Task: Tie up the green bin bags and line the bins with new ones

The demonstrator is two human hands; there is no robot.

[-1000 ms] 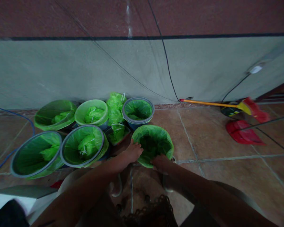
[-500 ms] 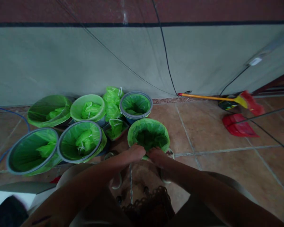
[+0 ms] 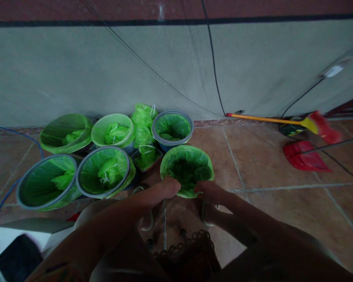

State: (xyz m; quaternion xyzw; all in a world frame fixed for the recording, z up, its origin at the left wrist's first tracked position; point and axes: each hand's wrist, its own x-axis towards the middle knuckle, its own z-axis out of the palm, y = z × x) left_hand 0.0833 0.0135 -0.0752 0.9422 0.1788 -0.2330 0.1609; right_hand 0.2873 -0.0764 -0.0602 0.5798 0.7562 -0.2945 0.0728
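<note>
Green-lined bin (image 3: 188,148): just beyond both hands, between them and the wall (image 3: 238,70), mouth upward, roughly round (no long axis evident; base not visible). Left hand (image 3: 171,187) and right hand (image 3: 208,192), about equally near, are curled closed on the liner's (image 3: 188,193) near edge. Grey-rimmed bin (image 3: 191,127) stands just behind, leftward.

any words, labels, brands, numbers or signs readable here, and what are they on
No text can be read in this picture.
Green-lined bin at the left hand and right hand: no lettering visible.
Dark item with yellow markings by the broom: too small and blurred to read.
</note>
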